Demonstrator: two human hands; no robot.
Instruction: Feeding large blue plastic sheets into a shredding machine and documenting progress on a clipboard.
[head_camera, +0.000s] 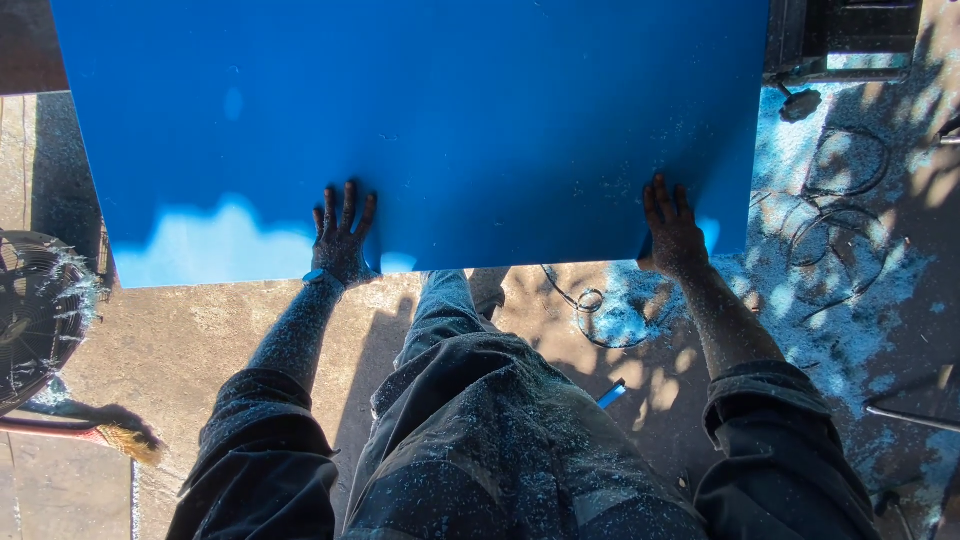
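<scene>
A large flat blue panel (450, 110) fills the upper part of the head view, its near edge just in front of me. My left hand (343, 236) lies flat on the panel near that edge, fingers spread. My right hand (672, 230) rests on the panel's near right part, fingers on top and the thumb wrapped over the edge. Both forearms and my dark work clothes are speckled with pale blue dust.
A fan with a wire guard (35, 315) stands at the left, and a brush (125, 440) lies on the concrete floor below it. Cables and a wire loop (590, 300) lie on the blue-dusted ground at the right. Dark equipment (850, 35) sits at top right.
</scene>
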